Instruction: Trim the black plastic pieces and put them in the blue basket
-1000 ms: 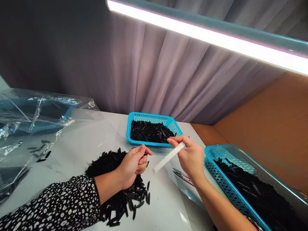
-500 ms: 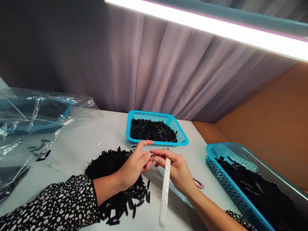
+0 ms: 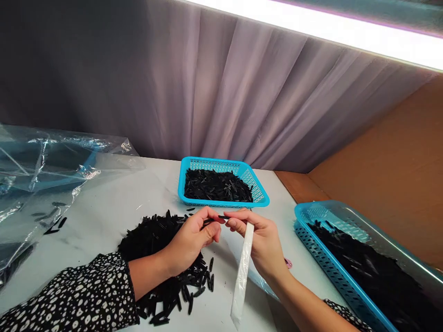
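My left hand [image 3: 195, 233] is closed, with a small dark elongated piece [image 3: 206, 222] showing between its fingers. Another slim black piece [image 3: 223, 217] bridges the gap between my left fingertips and the pinched fingers of my right hand [image 3: 259, 235]. A long white wrapped stick [image 3: 242, 276] also sits in my right hand and slants down toward me; its upper end is hidden by the fingers. Beneath my left forearm spreads a heap of similar black pieces [image 3: 148, 242], with several loose ones at its near edge.
A blue basket [image 3: 221, 203] of black pieces stands behind my hands. Another blue basket [image 3: 332, 258], also holding black pieces, is at right, under clear plastic. Clear plastic sheeting [image 3: 65, 170] covers the left side. Beside my right wrist lies a pink piece [image 3: 288, 263], partly hidden.
My right hand has moved slightly right and up with the white stick. A black piece now shows clearly between both hands' fingertips. My left index finger, raised before, is now curled in.
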`<state>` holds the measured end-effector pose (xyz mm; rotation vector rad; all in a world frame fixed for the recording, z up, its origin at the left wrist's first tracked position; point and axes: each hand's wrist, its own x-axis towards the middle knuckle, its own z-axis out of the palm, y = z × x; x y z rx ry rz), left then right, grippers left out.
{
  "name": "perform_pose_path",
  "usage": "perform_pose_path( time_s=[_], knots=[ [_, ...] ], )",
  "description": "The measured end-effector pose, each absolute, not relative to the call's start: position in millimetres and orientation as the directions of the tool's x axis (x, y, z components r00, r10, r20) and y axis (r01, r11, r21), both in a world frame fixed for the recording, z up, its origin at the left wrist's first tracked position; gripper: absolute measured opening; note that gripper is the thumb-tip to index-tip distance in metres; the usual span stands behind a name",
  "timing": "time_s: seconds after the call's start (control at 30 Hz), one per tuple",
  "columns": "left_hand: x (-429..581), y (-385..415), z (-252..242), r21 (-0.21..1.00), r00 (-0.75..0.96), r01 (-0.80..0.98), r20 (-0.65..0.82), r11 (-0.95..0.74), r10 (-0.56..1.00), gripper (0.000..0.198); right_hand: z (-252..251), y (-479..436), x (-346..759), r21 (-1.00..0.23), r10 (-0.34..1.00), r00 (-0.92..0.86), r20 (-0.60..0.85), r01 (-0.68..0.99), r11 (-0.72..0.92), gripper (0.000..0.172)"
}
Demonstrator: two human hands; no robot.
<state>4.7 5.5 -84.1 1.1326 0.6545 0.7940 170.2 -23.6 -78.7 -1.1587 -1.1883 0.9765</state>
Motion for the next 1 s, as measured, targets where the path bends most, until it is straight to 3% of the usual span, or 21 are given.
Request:
perform_pose_path(
  time_s=[0.2, 0.4, 0.57, 1.0],
  knots=[
    [5.4, 2.5, -81.7, 0.974, 0.552, -0.137, -0.077, 0.181, 0.83, 0.04, -85.0, -26.6, 165.7, -0.968, 0.967, 0.09, 0.236, 0.107, 0.227, 0.009],
    [5.4, 3.9, -78.4, 0.952, 0.472, -0.201, -0.112, 0.231, 0.874, 0.039, -81.7, -28.4, 163.8, -0.99, 0.995, 0.092, 0.024, -0.134, 0.036, 0.026],
    [5.9, 7.2, -75.9, 0.893, 0.494, -0.265, -0.197, 0.363, 0.847, 0.018, -83.7, -30.3, 164.5, -0.972, 0.995, 0.101, -0.004, -0.233, 0.019, 0.032],
    [4.9, 7.9, -77.4, 0.91, 0.539, -0.233, -0.171, 0.342, 0.825, 0.042, -77.0, -33.5, 163.5, -0.955, 0.992, 0.099, -0.083, -0.293, -0.051, 0.037]
  ],
)
